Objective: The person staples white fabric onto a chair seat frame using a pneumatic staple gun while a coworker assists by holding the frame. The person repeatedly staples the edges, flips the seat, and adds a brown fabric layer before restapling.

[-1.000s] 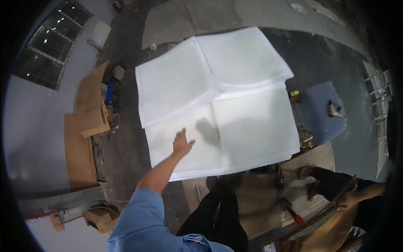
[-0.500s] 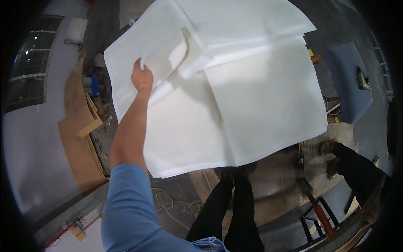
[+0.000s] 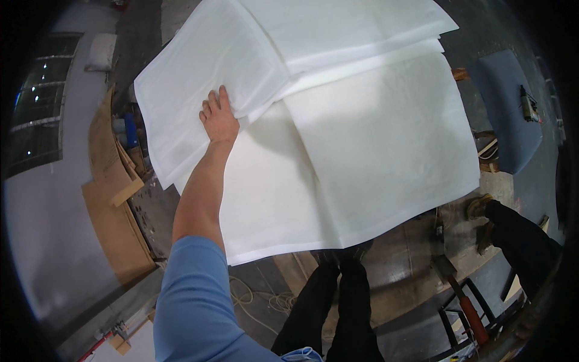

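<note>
The head view looks straight down on a stack of large white fabric sheets (image 3: 374, 139) spread flat over a work surface and filling most of the upper picture. The left hand (image 3: 219, 118) reaches out from a light blue sleeve (image 3: 193, 301) and lies on the upper left sheet (image 3: 205, 72), right at that sheet's lower edge, where the cloth folds over the fingers (image 3: 224, 96); the fingertips are tucked under the fold (so whether they pinch the cloth or only press on it I cannot tell). The right hand is out of the picture.

Below the sheets stand the person's own dark trouser legs (image 3: 338, 301). Left of the sheets, brown cardboard pieces (image 3: 114, 199) lie on the floor, just beside the fabric's left edge. At the right, well apart from the hand, sits a blue padded stool (image 3: 506, 114), and another person's dark leg (image 3: 525, 241) comes in lower right, near a red-handled tool (image 3: 470, 314).
</note>
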A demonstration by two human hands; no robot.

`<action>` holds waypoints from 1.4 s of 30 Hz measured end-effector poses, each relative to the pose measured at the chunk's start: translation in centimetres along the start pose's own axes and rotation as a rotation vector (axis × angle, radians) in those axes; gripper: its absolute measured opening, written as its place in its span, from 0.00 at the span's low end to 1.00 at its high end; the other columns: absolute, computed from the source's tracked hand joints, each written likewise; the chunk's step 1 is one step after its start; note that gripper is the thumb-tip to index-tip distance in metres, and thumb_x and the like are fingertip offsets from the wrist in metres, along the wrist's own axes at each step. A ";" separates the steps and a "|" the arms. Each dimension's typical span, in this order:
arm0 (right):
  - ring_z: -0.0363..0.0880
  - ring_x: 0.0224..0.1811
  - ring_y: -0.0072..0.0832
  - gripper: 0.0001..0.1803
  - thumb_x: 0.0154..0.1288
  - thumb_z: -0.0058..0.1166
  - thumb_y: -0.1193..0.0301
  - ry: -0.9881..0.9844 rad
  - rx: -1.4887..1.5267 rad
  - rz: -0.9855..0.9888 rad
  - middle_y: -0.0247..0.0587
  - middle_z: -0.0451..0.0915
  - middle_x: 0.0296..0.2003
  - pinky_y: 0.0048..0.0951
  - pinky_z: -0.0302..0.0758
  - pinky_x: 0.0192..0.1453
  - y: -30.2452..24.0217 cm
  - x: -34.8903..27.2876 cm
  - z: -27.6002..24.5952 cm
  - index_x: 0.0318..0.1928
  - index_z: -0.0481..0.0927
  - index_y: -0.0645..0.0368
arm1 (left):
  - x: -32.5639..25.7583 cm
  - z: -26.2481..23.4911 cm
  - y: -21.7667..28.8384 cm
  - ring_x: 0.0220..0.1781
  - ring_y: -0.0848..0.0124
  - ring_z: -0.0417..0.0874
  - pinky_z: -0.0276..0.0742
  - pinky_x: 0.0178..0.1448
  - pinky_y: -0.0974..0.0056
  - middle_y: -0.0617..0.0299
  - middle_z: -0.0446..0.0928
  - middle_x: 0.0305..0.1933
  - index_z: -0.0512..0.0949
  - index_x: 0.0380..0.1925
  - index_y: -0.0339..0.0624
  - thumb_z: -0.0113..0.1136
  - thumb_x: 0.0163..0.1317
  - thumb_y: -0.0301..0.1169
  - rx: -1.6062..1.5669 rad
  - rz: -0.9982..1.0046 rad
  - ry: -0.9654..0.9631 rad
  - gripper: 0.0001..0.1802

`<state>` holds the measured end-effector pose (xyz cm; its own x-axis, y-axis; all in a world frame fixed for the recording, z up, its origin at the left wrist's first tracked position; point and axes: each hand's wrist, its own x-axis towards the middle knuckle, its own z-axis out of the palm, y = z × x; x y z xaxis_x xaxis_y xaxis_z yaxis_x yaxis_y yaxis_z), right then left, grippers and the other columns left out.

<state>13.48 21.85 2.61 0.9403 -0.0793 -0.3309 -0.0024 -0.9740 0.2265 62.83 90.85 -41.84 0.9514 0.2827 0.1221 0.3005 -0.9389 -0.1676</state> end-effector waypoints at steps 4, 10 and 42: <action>0.63 0.82 0.71 0.32 0.77 0.63 0.44 -0.007 -0.014 0.001 0.66 0.66 0.80 0.78 0.63 0.80 -0.6 0.8 0.0 0.71 0.85 0.48 | 0.9 0.7 -0.3 0.86 0.35 0.63 0.65 0.83 0.35 0.46 0.58 0.89 0.52 0.90 0.58 0.70 0.64 0.24 0.095 0.005 -0.001 0.56; 0.64 0.81 0.72 0.32 0.77 0.62 0.42 -0.015 -0.014 0.004 0.65 0.67 0.80 0.78 0.64 0.80 -0.6 0.4 0.1 0.71 0.86 0.47 | 3.4 -2.1 -1.3 0.79 0.33 0.73 0.79 0.77 0.39 0.41 0.61 0.87 0.53 0.89 0.56 0.68 0.66 0.22 -0.006 0.096 -0.169 0.54; 0.54 0.89 0.67 0.36 0.66 0.65 0.69 0.280 0.454 0.018 0.55 0.73 0.77 0.67 0.54 0.87 3.3 -6.4 3.2 0.75 0.76 0.59 | -0.2 -70.8 -11.2 0.52 0.60 0.93 0.89 0.58 0.56 0.48 0.91 0.55 0.84 0.61 0.27 0.81 0.59 0.29 -0.802 -0.126 -0.284 0.31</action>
<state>6.35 18.48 2.53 0.9935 -0.0972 -0.0599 -0.1077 -0.9717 -0.2102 54.50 87.38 29.29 0.9273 0.3318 -0.1735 0.3680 -0.7219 0.5861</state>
